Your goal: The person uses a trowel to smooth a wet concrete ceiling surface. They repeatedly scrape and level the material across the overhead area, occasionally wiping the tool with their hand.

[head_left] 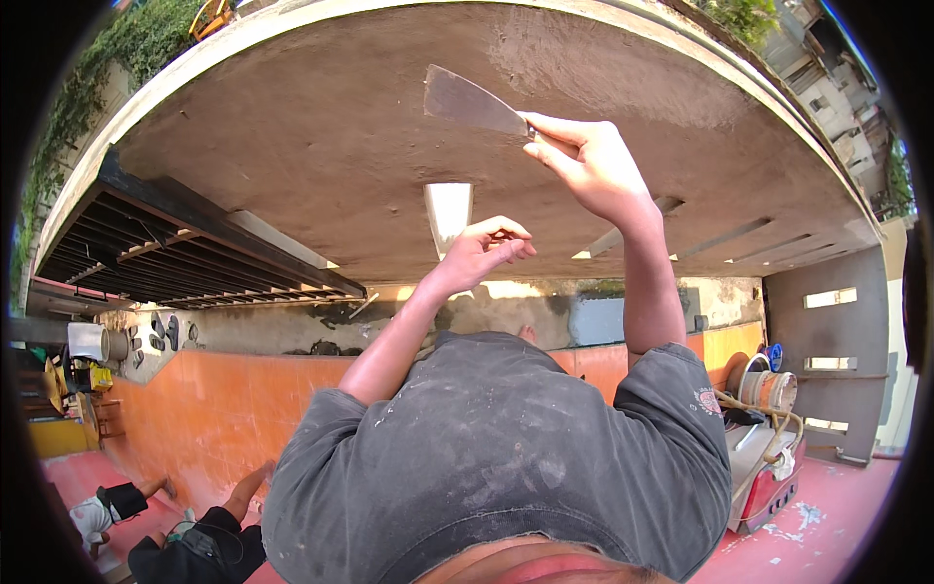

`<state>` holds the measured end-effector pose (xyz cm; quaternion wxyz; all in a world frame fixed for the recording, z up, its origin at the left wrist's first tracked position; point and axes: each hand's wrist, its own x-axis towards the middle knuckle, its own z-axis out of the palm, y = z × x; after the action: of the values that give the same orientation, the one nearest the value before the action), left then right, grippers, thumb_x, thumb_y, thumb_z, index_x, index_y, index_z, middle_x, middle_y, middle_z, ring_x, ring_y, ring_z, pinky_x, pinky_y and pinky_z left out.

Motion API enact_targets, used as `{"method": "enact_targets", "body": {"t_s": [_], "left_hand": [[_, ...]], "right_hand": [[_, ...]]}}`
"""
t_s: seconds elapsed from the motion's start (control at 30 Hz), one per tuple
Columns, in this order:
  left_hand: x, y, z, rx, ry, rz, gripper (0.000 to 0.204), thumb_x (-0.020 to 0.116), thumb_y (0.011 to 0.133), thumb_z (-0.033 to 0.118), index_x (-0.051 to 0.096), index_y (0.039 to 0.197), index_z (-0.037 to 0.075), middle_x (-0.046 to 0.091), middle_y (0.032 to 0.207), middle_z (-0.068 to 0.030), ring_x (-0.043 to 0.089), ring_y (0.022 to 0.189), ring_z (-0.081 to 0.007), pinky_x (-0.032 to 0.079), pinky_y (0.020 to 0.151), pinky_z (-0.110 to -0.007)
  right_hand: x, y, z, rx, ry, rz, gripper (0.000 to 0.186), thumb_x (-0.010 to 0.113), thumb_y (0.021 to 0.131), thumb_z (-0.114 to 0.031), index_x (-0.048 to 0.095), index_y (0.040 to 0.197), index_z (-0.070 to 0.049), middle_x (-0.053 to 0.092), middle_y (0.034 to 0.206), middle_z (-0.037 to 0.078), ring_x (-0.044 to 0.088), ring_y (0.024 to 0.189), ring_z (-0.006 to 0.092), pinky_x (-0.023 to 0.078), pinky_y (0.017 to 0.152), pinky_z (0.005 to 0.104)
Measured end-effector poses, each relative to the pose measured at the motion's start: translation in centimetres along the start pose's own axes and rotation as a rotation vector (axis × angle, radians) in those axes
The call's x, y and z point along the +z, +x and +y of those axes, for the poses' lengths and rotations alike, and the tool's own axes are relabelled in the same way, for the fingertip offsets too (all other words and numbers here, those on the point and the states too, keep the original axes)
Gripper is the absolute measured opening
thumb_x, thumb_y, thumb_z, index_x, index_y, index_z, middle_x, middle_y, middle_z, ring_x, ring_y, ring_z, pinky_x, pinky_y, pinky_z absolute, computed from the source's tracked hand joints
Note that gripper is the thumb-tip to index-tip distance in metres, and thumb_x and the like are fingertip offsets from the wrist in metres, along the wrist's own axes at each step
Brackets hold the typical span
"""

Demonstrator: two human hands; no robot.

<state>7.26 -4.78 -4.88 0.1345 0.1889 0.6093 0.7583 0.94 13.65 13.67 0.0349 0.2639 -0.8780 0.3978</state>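
My right hand (595, 170) grips the handle of a putty knife (475, 104) with a wide, flat metal blade. The blade points up and left, close against the brown-grey plastered wall (321, 127); whether it touches the surface is hard to tell. Lower and to the left, my left hand (482, 255) hangs in front of the wall with loosely bent fingers, the thumb apart from them and nothing visible in the grasp. Beside it is a pale narrow slot (449, 209) in the wall. A damp-looking, rougher patch (623, 73) covers the wall's upper right.
A dark slatted metal gate (195, 243) stands at left. An orange ledge (243, 389) runs behind me. At right are a bucket (775, 391) and a red machine (778, 487) with a hose. Two other people (209, 540) are at lower left, near several sandals (161, 333).
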Motion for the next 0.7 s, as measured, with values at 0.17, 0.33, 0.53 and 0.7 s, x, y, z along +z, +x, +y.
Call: {"method": "enact_targets", "body": {"t_s": [0.17, 0.33, 0.53, 0.7], "left_hand": [[-2.3, -1.2, -0.1, 0.025, -0.024, 0.095, 0.022, 0.060, 0.105, 0.016, 0.063, 0.120, 0.000, 0.073, 0.106, -0.0110, 0.069, 0.099, -0.0161, 0.056, 0.086, -0.032], [-3.1, -0.6, -0.1, 0.068, -0.069, 0.092, 0.022, 0.059, 0.104, 0.013, 0.063, 0.120, 0.000, 0.073, 0.105, -0.0124, 0.069, 0.096, -0.0159, 0.056, 0.086, -0.031], [-2.2, -0.1, 0.3, 0.066, -0.062, 0.022, 0.038, 0.062, 0.103, 0.018, 0.054, 0.138, 0.004, 0.069, 0.119, -0.0086, 0.064, 0.108, -0.0139, 0.053, 0.090, -0.030], [-2.1, 0.4, 0.9, 0.117, -0.057, 0.000, 0.052, 0.063, 0.102, 0.019, 0.044, 0.148, 0.005, 0.063, 0.134, -0.0104, 0.059, 0.119, -0.0154, 0.051, 0.094, -0.029]], "right_hand": [[-5.1, -2.6, 1.7, 0.159, 0.101, 0.119, 0.039, 0.071, 0.095, -0.010, 0.066, 0.133, 0.000, 0.078, 0.106, 0.010, 0.066, 0.093, 0.0078, 0.053, 0.087, 0.0259], [-4.5, 0.9, 1.9, 0.114, -0.020, 0.120, 0.042, 0.075, 0.094, -0.017, 0.068, 0.134, -0.004, 0.066, 0.086, -0.004, 0.049, 0.069, 0.0045, 0.046, 0.064, 0.0236], [1.1, 1.4, -0.9, -0.009, -0.014, -0.035, 0.037, 0.069, 0.096, -0.024, 0.071, 0.129, -0.007, 0.077, 0.106, 0.017, 0.074, 0.088, 0.0218, 0.056, 0.082, 0.0336], [2.1, -3.2, 2.5, 0.208, 0.319, -0.016, 0.036, 0.066, 0.099, -0.016, 0.064, 0.129, 0.003, 0.073, 0.096, 0.007, 0.067, 0.080, 0.0115, 0.054, 0.071, 0.0285]]}}
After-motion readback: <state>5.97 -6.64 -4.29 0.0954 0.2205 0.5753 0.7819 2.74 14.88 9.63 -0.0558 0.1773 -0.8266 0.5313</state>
